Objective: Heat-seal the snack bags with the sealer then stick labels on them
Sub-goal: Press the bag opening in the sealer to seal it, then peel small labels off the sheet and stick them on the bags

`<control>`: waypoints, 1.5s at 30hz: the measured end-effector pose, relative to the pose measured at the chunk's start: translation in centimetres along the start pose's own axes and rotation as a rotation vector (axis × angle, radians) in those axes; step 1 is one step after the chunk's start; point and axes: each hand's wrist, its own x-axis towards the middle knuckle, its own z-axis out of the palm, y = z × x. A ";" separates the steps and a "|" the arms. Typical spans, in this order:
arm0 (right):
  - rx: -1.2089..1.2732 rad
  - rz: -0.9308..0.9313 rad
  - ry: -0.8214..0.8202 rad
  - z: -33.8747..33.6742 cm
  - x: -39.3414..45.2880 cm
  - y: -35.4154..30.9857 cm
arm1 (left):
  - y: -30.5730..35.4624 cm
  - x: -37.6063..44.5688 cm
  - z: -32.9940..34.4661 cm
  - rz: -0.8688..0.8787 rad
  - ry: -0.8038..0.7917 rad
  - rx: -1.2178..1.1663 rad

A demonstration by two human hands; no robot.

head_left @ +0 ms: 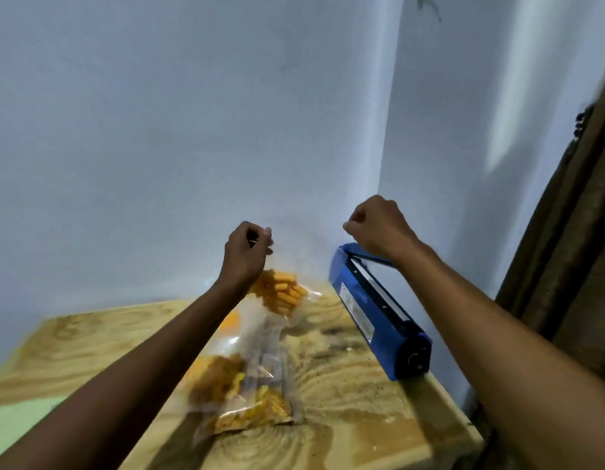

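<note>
Nearest, a pile of filled snack bags [247, 391] lies on the bench [362, 418]. Farther, left hand [247, 252] and right hand [379, 225] each pinch an upper corner of a raised clear bag [280, 293] of orange snacks. Right, the blue sealer [379, 317]. Step, judged: presenting the bag's mouth for sealing; next calls for laying it flat across the sealing bar.
</note>
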 end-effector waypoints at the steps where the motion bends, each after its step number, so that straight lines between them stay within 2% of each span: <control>1: 0.050 0.004 -0.014 0.7 -0.4 -1.0 | 0.4 -0.2 -1.6 0.009 0.037 -0.021; 4: 0.240 0.048 -0.088 3.2 -1.5 -3.5 | 1.2 -1.2 -6.0 0.010 0.136 -0.119; 7: 0.535 0.119 -0.181 5.7 -3.1 -5.3 | 1.8 -2.4 -9.6 -0.008 0.209 -0.210; 12: 1.055 -0.032 -0.324 9.1 -6.4 -9.8 | 1.9 -4.9 -15.9 0.012 0.298 -0.268; 17: 1.212 -0.119 -0.326 10.8 -8.1 -13.9 | 1.5 -7.4 -20.3 -0.020 0.336 -0.314; 22: 1.288 -0.146 -0.350 11.8 -9.3 -16.3 | 0.3 -9.7 -22.9 -0.015 0.251 -0.375; 25: 1.318 -0.118 -0.372 12.4 -9.8 -17.2 | 0.0 -10.7 -23.8 -0.072 0.238 -0.473; 28: 1.264 -0.107 -0.405 13.6 -10.7 -18.2 | -0.3 -11.9 -25.0 -0.114 0.282 -0.479; 32: 1.084 0.004 -0.436 16.5 -12.2 -19.9 | -0.7 -13.4 -27.7 -0.137 0.505 -0.447; 34: 0.942 0.047 -0.501 18.2 -13.2 -20.3 | -0.7 -14.1 -29.1 -0.141 0.607 -0.415; 39: 0.368 -0.220 -0.753 22.8 -17.3 -21.2 | -1.1 -15.8 -31.9 -0.153 0.722 -0.331; 42: 0.202 -0.303 -0.860 24.4 -19.0 -22.0 | -1.7 -16.4 -32.9 -0.152 0.756 -0.309; 45: 0.095 -0.342 -0.894 25.3 -19.6 -22.3 | -2.4 -16.7 -33.3 -0.158 0.761 -0.292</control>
